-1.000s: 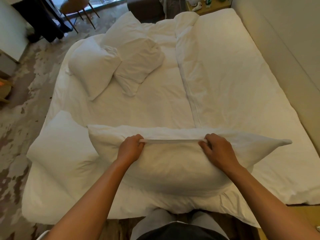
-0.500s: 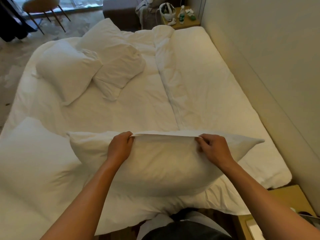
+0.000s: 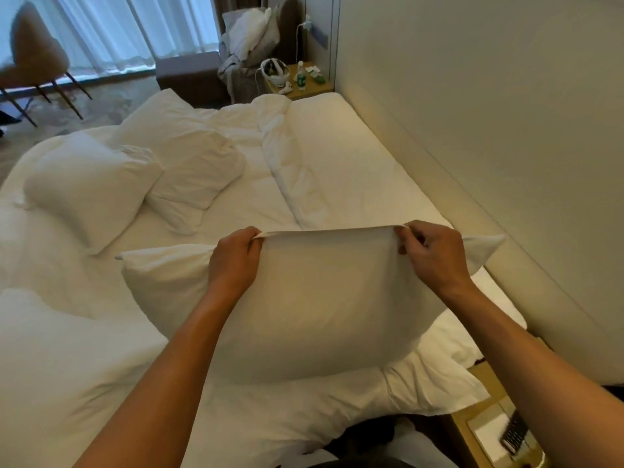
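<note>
Both left hand (image 3: pixel 233 265) and right hand (image 3: pixel 435 258) pinch one pillow (image 3: pixel 304 315), two pillows (image 3: pixel 91 187) (image 3: pixel 199 167) beyond.

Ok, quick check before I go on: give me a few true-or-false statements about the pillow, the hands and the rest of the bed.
1. The left hand and the right hand each pinch the top edge of the pillowcase. True.
2. The pillow lies on the floor. False: it is held upright over the near end of the bed.
3. Two other pillows lie against each other farther up the bed, to the left. True.
4. The far bedside table holds nothing. False: a bottle and other small items stand on it.
</note>
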Demonstrator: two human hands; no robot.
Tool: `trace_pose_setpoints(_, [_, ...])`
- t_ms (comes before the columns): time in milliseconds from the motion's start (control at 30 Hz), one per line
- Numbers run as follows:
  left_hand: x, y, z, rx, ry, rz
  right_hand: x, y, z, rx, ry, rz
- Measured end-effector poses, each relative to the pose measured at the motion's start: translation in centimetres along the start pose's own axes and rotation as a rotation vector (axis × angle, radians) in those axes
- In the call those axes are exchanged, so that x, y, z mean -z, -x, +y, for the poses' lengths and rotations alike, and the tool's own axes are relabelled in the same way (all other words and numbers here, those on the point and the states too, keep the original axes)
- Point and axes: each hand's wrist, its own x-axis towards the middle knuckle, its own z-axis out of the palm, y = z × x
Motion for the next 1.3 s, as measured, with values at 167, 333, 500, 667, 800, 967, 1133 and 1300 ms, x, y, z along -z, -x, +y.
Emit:
trace_pose_setpoints(167, [-1.5,-2.2,7.7,-0.131,0.023,0.014,7.0,-1.3,2.4,0.001,0.011,0.141])
trace_pose_setpoints(333, [-5.6,-3.9,15.9,-0.228,0.032,-0.012,13.9,-2.1,7.8,-0.090,0.009,0.218])
trace_pose_setpoints(500, [-12.1,-4.2,22.4,-0.240,0.015,-0.104,18.3,-2.0,15.8,-0.204,-0.009,0.214])
trace_pose_setpoints(667, [-19.5,-2.4,25.1,-0.207,-0.073,-0.284,17.7,-0.7,24.5,-0.374,0.048,0.111])
trace_pose_setpoints(800, [-23.0,-1.2,25.5,-0.165,-0.081,-0.356,16.7,1.0,29.3,-0.450,0.037,0.065])
trace_pose_setpoints(967, [-23.5,-2.0,24.9,-0.095,-0.118,-0.398,15.9,-0.3,30.3,-0.406,0.004,0.083])
trace_pose_setpoints(1133, [-23.3,-3.9,23.9,-0.038,-0.163,-0.395,15.1,-2.9,30.4,-0.369,0.019,0.094])
trace_pose_setpoints(1300, [-23.1,-6.7,23.0,-0.063,-0.178,-0.355,14.9,-5.4,30.4,-0.354,0.084,0.079])
